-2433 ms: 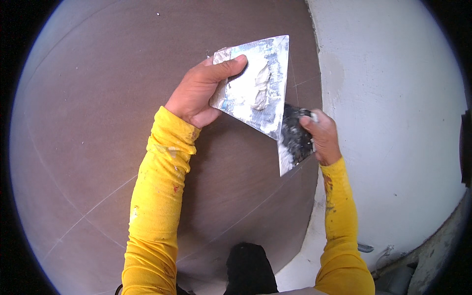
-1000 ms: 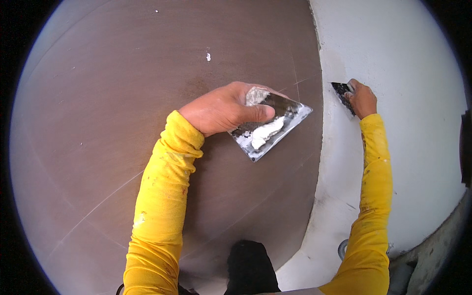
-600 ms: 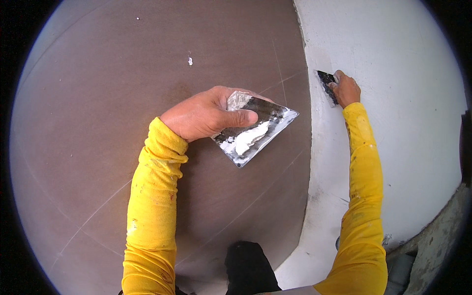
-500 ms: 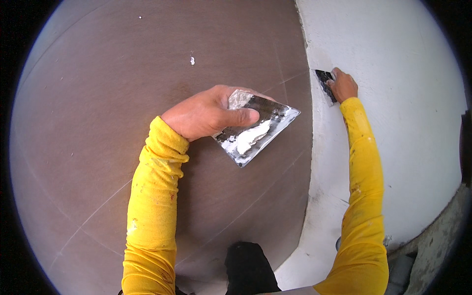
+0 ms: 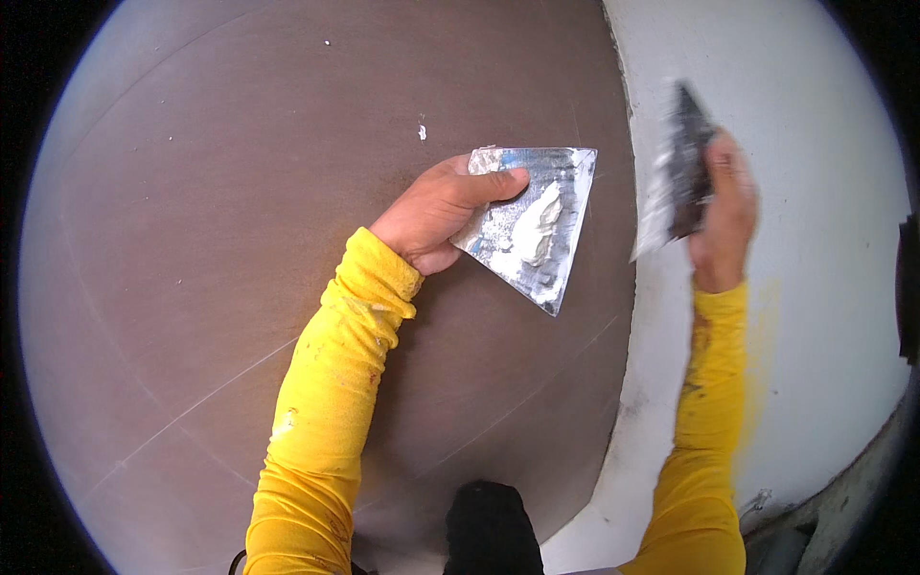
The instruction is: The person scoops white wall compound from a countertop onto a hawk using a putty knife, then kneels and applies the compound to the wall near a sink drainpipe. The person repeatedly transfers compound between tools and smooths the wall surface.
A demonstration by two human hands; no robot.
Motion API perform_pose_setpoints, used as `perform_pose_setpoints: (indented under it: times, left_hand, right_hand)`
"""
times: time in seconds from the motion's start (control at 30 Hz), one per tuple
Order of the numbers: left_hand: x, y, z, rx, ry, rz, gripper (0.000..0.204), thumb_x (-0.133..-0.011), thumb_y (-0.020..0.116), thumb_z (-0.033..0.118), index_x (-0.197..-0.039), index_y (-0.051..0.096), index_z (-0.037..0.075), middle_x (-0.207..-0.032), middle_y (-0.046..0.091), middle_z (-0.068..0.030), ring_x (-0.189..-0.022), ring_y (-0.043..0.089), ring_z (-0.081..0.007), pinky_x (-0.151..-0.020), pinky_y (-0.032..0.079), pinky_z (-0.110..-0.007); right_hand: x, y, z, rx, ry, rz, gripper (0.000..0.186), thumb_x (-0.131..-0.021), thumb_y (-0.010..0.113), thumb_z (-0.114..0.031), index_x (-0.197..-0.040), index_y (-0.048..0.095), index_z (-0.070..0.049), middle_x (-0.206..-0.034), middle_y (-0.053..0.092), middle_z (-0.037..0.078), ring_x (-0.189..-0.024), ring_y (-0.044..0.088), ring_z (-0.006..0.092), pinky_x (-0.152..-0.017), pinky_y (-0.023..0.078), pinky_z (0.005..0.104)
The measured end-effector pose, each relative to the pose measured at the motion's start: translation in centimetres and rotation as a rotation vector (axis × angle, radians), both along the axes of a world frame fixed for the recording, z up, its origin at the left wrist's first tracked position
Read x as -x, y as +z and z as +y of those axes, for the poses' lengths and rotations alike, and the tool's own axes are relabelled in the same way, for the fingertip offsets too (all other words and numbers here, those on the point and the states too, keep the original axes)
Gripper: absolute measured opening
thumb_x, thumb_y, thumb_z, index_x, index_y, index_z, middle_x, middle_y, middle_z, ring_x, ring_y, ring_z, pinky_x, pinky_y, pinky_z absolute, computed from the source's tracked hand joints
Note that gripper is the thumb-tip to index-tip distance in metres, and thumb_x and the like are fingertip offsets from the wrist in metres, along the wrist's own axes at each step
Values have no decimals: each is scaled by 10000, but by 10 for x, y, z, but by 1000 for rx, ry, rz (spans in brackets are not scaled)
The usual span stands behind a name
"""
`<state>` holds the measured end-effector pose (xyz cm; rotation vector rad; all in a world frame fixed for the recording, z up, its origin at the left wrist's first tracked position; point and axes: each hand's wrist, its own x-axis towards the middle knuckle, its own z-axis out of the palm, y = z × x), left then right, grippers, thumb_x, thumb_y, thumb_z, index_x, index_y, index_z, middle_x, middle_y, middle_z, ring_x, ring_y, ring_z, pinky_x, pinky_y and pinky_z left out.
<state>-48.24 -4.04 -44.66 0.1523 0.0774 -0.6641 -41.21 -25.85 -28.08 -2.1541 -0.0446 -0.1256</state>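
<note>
My left hand (image 5: 448, 206) is closed on a flat metal putty knife (image 5: 575, 196), thumb on its upper face. A lump of white putty (image 5: 539, 226) sits on that blade, and white smears line its edges. To the right, my right hand (image 5: 730, 206) grips a second putty knife (image 5: 692, 158), dark with a white-smeared edge and blurred by motion. It is held in front of the white wall (image 5: 815, 230), near the wall's lower edge; whether it touches the wall I cannot tell. The fingers behind both blades are partly hidden.
Brown tiles with thin pale joints (image 5: 211, 240) make up the floor, meeting the white wall along a rough seam (image 5: 632, 287). Small white crumbs (image 5: 422, 131) lie on the tiles. A dark-clothed leg (image 5: 494, 527) shows at the bottom. Grey rough masonry (image 5: 867, 460) borders the lower right.
My right hand has pulled its putty knife off the wall's lower edge, back toward me and to the right. My left hand has shifted right and turned its blade, putty still on it.
</note>
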Motion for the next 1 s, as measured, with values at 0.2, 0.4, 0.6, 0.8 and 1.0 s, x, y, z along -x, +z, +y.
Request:
perform_pose_setpoints:
  times: [0.2, 0.4, 0.6, 0.8, 1.0]
  left_hand:
    - [-2, -9, -1, 30, 92, 45, 282, -970, 592, 161, -1170, 590, -37, -1060, 705, -169, -924, 725, -257, -846, 608, -372]
    - [-4, -11, -1, 214, 139, 25, 300, -961, 611, 197, -1163, 611, -25, -1060, 709, -162, -944, 721, -248, -846, 607, -375]
    - [6, -18, 3, -9, 171, -220, 328, -964, 629, 282, -1177, 613, 33, -1072, 692, -58, -968, 671, -163, -884, 533, -310]
    - [0, -19, 3, -163, 479, -278, 384, -955, 642, 339, -1187, 609, 35, -1088, 689, -54, -980, 667, -157, -873, 535, -301]
    - [0, 13, -22, -38, 349, -344, 396, -898, 729, 294, -1160, 620, 19, -1071, 692, -67, -1007, 655, -155, -887, 527, -300]
  right_hand:
    - [46, -69, 9, 90, 75, 235, 514, -913, 664, -465, -1090, 610, 14, -914, 607, 27, -847, 548, 106, -763, 448, 239]
    - [89, -42, -53, 199, -201, 363, 340, -936, 646, -325, -1101, 603, -31, -1003, 606, 22, -895, 554, 118, -809, 466, 291]
    - [31, -99, 5, -794, -145, 64, 371, -1007, 514, -220, -1313, 496, -9, -1267, 595, 147, -1126, 602, 262, -994, 466, 430]
    - [24, -153, 43, -288, 159, -40, 370, -1003, 523, -251, -1290, 518, -17, -1175, 617, 96, -1028, 622, 186, -888, 503, 307]
    - [37, -162, 36, -80, 112, -152, 749, -969, 404, -594, -1467, 360, -36, -1419, 469, 183, -1245, 514, 328, -1096, 364, 420]
